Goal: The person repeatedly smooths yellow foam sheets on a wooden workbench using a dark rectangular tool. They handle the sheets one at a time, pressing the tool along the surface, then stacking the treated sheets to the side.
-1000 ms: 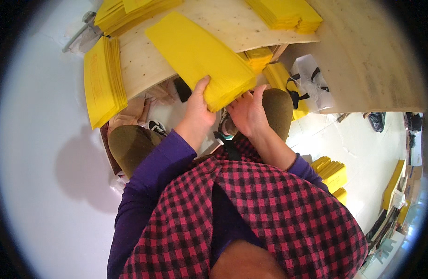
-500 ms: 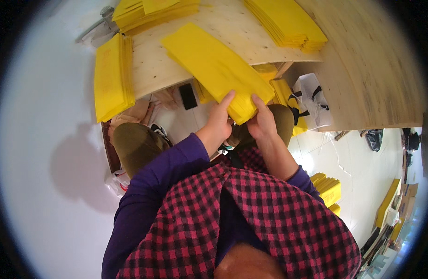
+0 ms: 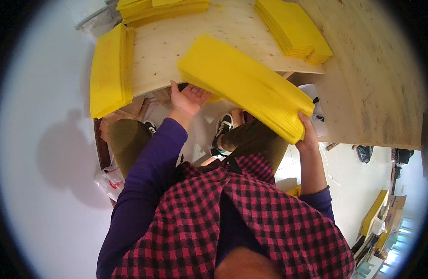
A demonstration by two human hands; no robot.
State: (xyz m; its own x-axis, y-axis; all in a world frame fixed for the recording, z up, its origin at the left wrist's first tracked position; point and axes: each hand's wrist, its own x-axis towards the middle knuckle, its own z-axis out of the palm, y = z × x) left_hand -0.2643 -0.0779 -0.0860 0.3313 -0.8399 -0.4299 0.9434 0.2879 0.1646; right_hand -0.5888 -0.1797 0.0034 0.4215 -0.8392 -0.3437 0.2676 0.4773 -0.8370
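A long stack of flat, folded yellow sheets [image 3: 244,86], perhaps fabric bags, hangs slantwise over the front edge of the wooden table [image 3: 156,58]. My right hand [image 3: 308,136] grips its near right end, thumb on top and the fingers hidden underneath. Close to the stack's other end, my left hand [image 3: 190,99] is open with the palm turned up and the fingers spread. It holds nothing, and I cannot tell whether its fingertips touch the stack's underside.
More yellow stacks lie on the table: one at the left edge [image 3: 109,69], one at the far left [image 3: 165,14], one at the far right [image 3: 295,32]. A wooden panel [image 3: 367,88] rises at the right. A white plastic bag [image 3: 112,182] is beside my left leg.
My left hand has let go of the stack and moved left, turning palm up. My right hand has carried the stack's near end to the right.
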